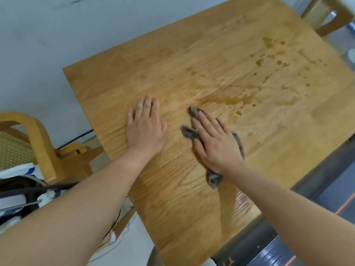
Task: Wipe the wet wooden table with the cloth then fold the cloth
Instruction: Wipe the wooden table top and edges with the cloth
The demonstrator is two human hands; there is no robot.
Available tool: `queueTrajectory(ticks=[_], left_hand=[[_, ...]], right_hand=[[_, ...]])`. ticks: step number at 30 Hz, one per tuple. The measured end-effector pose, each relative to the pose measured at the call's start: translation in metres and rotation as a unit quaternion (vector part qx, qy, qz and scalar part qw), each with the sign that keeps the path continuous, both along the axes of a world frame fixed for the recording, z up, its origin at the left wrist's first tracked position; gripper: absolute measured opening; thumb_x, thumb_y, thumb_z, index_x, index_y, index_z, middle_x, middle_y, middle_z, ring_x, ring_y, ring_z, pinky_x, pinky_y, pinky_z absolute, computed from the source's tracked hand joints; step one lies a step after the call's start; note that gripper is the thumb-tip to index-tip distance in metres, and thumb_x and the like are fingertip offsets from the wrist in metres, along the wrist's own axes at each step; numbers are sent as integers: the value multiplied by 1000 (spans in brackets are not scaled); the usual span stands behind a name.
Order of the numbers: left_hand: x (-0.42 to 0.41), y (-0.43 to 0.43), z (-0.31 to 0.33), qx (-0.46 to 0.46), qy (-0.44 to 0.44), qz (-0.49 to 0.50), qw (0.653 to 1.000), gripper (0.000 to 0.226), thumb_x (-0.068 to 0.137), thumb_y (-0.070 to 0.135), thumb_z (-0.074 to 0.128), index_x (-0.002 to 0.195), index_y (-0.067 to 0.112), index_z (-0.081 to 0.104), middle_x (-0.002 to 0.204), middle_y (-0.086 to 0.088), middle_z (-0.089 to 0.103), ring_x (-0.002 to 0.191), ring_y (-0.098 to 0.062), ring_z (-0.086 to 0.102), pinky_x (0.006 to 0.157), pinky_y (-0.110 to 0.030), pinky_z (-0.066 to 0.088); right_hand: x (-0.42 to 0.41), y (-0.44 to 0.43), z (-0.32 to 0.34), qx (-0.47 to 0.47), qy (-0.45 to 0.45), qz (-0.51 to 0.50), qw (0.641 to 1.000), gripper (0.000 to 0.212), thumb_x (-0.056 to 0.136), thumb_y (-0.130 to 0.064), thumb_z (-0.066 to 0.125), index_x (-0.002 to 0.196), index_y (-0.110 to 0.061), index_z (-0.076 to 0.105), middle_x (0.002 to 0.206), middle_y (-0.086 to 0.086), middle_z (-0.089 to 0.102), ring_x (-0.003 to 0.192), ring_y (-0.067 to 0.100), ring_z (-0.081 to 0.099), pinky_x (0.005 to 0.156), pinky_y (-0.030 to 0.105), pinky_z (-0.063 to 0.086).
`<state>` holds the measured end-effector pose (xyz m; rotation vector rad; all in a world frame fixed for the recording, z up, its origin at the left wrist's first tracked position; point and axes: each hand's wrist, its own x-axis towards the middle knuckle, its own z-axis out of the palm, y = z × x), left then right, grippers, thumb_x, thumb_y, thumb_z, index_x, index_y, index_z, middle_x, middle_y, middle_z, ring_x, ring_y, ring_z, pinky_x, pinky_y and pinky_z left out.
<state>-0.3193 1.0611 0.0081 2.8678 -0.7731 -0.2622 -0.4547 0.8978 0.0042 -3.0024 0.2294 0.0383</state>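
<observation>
right hand lies flat, fingers spread, pressing a grey cloth onto the wooden table. left hand rests open, palm down, just beside it. water drops lie beyond the fingertips.

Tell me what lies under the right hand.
A crumpled grey cloth lies under the flat right hand, pressed onto the wooden table. Its ends stick out beyond fingertips and wrist; its middle is covered.
</observation>
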Motion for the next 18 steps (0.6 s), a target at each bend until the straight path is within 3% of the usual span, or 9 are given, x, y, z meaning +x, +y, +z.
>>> queueTrajectory(ticks=[3,5,7,10,12,16,18], left_hand=[[-3,-8,-2,-6,-8,16,1000,58,98,37,17,152,17,11,161,0,6,147,-17,2,119,-43,6],[-4,-7,-2,-12,-6,17,1000,59,97,37,17,152,17,12,161,0,7,147,-16,3,119,-43,6],[-4,-7,-1,-16,-5,19,1000,59,96,36,18,152,18,14,161,1,9,147,-16,5,119,-44,7],[-9,-8,1,-12,-6,20,1000,59,95,36,20,152,18,17,160,0,13,147,-17,8,118,-45,10],[-8,-7,1,-9,-3,17,1000,60,95,37,19,152,18,17,160,0,13,147,-18,8,118,-46,11],[0,-7,1,-1,11,12,1000,61,95,38,17,152,17,12,161,-1,8,147,-18,5,118,-47,10],[-3,-8,2,10,13,7,1000,62,94,39,15,153,17,12,161,-2,8,147,-19,5,118,-47,10]], right_hand=[[54,-19,-3,5,-3,-143,990,60,100,-45,21,153,-16,27,162,6,19,150,22,11,120,45,13],[73,-14,-6,4,-14,-175,984,59,102,-44,21,153,-16,25,162,6,17,150,21,9,120,46,12],[61,1,-2,9,-25,-141,990,56,102,-41,24,152,-17,30,161,5,20,150,20,12,119,47,15],[14,26,3,28,-28,24,999,50,100,-36,35,146,-16,43,157,4,31,148,18,20,119,44,20],[14,14,0,41,-40,77,995,49,99,-34,39,143,-17,47,155,3,35,147,17,25,118,41,22],[84,-20,-4,23,-43,-35,998,53,97,-36,35,143,-13,47,154,9,38,144,24,32,115,48,27],[129,-35,-3,16,-26,-98,995,58,96,-39,31,146,-12,41,156,10,33,146,25,27,117,48,23]])
